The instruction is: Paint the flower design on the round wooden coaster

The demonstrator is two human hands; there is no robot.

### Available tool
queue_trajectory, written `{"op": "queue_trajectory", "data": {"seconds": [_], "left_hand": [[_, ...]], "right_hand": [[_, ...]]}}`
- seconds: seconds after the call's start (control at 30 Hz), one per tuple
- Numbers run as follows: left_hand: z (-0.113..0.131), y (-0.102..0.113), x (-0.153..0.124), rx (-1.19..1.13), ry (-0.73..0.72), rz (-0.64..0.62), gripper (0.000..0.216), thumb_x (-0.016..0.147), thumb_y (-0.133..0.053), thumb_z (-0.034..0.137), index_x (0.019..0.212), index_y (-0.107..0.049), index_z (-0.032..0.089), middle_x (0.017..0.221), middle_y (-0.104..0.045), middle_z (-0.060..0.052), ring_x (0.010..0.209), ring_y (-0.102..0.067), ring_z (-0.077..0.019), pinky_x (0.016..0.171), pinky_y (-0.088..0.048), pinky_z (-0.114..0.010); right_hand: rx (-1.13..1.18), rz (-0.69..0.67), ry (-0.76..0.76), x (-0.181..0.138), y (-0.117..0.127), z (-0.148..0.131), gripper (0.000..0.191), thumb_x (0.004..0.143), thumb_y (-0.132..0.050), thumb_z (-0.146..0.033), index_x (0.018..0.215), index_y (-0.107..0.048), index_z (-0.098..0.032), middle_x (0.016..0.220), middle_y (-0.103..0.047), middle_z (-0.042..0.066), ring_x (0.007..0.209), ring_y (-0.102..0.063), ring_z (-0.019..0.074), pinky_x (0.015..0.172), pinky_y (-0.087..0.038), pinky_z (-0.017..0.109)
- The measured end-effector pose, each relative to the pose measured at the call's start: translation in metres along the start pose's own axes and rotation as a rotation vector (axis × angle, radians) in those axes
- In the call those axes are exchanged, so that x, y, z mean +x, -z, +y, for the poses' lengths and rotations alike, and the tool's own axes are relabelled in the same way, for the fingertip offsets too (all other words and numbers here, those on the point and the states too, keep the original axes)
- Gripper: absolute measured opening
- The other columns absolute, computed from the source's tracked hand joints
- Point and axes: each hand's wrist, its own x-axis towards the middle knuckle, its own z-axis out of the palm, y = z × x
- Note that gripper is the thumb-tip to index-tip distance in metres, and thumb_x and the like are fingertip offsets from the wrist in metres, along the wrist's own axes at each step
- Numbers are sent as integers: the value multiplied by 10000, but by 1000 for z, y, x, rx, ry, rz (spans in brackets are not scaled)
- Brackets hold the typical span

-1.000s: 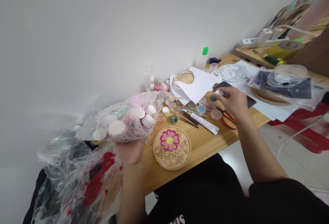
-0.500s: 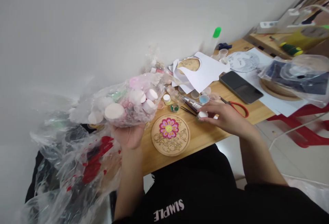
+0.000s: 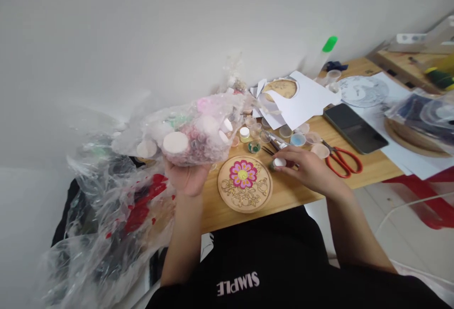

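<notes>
My left hand [image 3: 187,176] supports a clear plastic bag [image 3: 198,147] from below. The bag is bulging with white-lidded jars and pinkish contents, and its weight rests on my palm. With my right hand [image 3: 307,167] I grip a small white-lidded jar [image 3: 279,162] by its sides, low over the table. Between my hands lies a round wooden board [image 3: 244,200] with a pink and magenta flower and unpainted gold-outlined shapes. Just beyond it are an uncapped pot of green [image 3: 254,146], a jar with a white lid [image 3: 244,133] and dark tweezers [image 3: 268,150].
Orange-handled scissors [image 3: 342,161] and a black phone [image 3: 355,128] lie to the right. Behind are several small cups, including a blue one [image 3: 298,139], and cut white paper [image 3: 301,96]. Crumpled plastic [image 3: 106,233] hangs at the left. A red stool [image 3: 422,200] stands by the table.
My view has turned left, so the table things appear farther right. My right hand has brought the jar a little closer to the board, uncovering the scissors. My left hand still holds the bag.
</notes>
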Motion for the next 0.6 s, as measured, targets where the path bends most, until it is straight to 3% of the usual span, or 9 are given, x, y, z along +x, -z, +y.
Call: {"op": "queue_trajectory", "data": {"seconds": [0.17, 0.33, 0.47, 0.6], "left_hand": [[10, 0, 2, -82, -36, -28, 500, 957, -344, 553, 1153, -635, 196, 1241, -679, -69, 1445, -323, -274, 1209, -120, -563], [24, 9, 6, -83, -61, -69, 579, 971, -298, 579, 1302, -548, 176, 1379, -586, -111, 1427, -353, -310, 1170, -214, -606], [33, 13, 8, -129, -124, -70, 557, 973, -323, 569, 1338, -520, 199, 1364, -601, -94, 1402, -404, -285, 1156, -288, -567], [39, 12, 11, -167, -108, -73, 561, 958, -321, 594, 1326, -541, 233, 1312, -636, -77, 1390, -431, -289, 1137, -344, -542]], "right_hand": [[-55, 11, 24, -4, 8, -2, 243, 898, -540, -371, 932, -697, -189, 984, -713, 102, 798, -672, 211, 718, -534, 351], [-104, 103, 117, 5, 31, -12, 270, 906, -536, -417, 973, -697, -211, 992, -712, 94, 719, -659, 187, 680, -528, 338], [-99, 109, 158, 33, 39, -42, 245, 902, -547, -404, 996, -688, -226, 1033, -699, 90, 805, -667, 197, 678, -532, 305], [-93, 54, 300, 66, 20, -76, 209, 922, -515, -300, 1044, -664, -220, 1077, -662, 87, 908, -653, 202, 802, -527, 329]]}}
